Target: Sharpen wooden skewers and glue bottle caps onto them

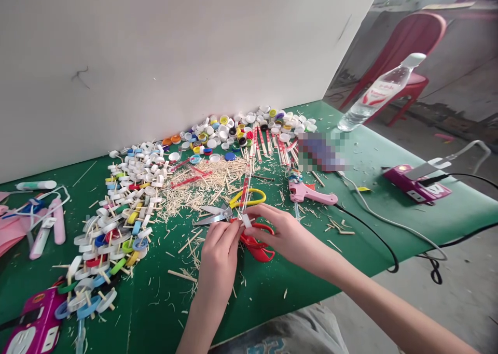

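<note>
My left hand (221, 250) is closed, its fingers pinching the lower end of a clear wrapper with red print (245, 185) that stands up from the fingertips. My right hand (274, 227) meets it there, thumb and fingers closed on a small white piece (247, 220), which looks like a bottle cap seen from the side. Just behind and under the hands lie yellow-handled scissors (213, 215) with open blades and a red-handled tool (257, 248), partly covered by my fingers. To the right rests a pink glue gun (311, 194).
Bottle caps with sticks through them (128, 209) are heaped at left, loose caps (221, 131) at the back. Cut wood bits (210, 183) and wrapped sticks (260, 141) lie between. A water bottle (377, 97), purple power strips (418, 183) and trailing cables (369, 229) surround the green table (303, 271).
</note>
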Motion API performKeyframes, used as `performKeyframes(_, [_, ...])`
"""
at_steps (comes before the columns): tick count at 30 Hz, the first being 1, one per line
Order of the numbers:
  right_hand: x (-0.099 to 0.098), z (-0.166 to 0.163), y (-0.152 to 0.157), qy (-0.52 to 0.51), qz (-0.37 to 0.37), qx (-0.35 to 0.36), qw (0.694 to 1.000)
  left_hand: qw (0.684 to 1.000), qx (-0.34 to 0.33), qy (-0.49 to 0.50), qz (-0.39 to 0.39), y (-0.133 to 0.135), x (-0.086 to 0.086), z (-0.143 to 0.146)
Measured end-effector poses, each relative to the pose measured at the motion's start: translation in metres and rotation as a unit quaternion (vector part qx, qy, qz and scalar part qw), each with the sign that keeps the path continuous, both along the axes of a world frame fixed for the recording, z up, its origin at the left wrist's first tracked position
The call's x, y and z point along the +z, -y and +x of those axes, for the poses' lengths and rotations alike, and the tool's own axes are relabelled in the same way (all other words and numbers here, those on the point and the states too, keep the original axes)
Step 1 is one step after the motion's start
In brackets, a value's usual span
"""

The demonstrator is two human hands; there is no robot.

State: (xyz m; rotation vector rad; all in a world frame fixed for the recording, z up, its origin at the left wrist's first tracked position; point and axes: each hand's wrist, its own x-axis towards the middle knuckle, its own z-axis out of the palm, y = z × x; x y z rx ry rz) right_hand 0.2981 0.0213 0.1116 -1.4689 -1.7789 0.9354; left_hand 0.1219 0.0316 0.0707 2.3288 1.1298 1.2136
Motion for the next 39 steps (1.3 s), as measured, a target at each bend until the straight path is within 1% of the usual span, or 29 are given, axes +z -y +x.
performKeyframes(5, [-0.003, 0.002, 0.0, 0.005, 0.001, 0.01, 1.0, 1.0, -0.019, 0.016, -0.009, -0.002, -0.004, 0.0])
performKeyframes(9, [-0.004, 0.002, -0.001, -0.009, -0.027, 0.019, 0.999, 0.999, -0.027, 0.027, -0.014, -0.003, -0.005, -0.002])
performKeyframes(12, [-0.002, 0.0, -0.003, -0.014, -0.04, 0.023, 0.999, 0.999, -0.026, 0.044, -0.012, -0.003, -0.006, -0.002])
performKeyframes(17, [0.002, 0.001, -0.007, -0.017, -0.033, 0.023, 0.999, 0.998, -0.01, 0.067, -0.001, -0.003, -0.006, 0.003])
performKeyframes(19, [0.002, 0.004, -0.008, -0.009, -0.024, 0.015, 1.0, 0.999, 0.006, 0.051, 0.009, -0.003, -0.004, 0.007])
performKeyframes(22, [0.001, 0.01, -0.005, 0.027, -0.003, -0.002, 1.0, 1.0, 0.021, -0.005, 0.017, -0.005, -0.001, 0.014])
performKeyframes(26, [0.002, 0.027, 0.009, 0.106, 0.028, -0.02, 0.994, 0.999, -0.014, -0.041, -0.019, -0.008, -0.001, 0.024])
performKeyframes(28, [0.002, 0.045, 0.016, 0.167, 0.071, -0.05, 0.982, 0.998, -0.026, -0.046, -0.032, -0.011, -0.001, 0.027])
performKeyframes(29, [0.001, 0.057, 0.02, 0.204, 0.103, -0.072, 0.971, 0.998, -0.029, -0.045, -0.036, -0.014, -0.001, 0.028])
performKeyframes(31, [-0.005, 0.085, 0.025, 0.29, 0.162, -0.136, 0.934, 0.998, -0.035, -0.039, -0.047, -0.02, -0.001, 0.03])
performKeyframes(32, [-0.011, 0.1, 0.026, 0.336, 0.174, -0.154, 0.913, 0.997, -0.042, -0.034, -0.056, -0.024, -0.001, 0.031])
performKeyframes(34, [-0.024, 0.127, 0.027, 0.419, 0.176, -0.178, 0.873, 0.995, -0.055, -0.027, -0.076, -0.032, -0.001, 0.032])
performKeyframes(36, [-0.04, 0.146, 0.024, 0.472, 0.157, -0.178, 0.849, 0.994, -0.067, -0.024, -0.08, -0.04, -0.002, 0.035])
performKeyframes(39, [-0.057, 0.158, 0.019, 0.504, 0.122, -0.149, 0.842, 0.996, -0.066, -0.027, -0.06, -0.05, -0.005, 0.041])
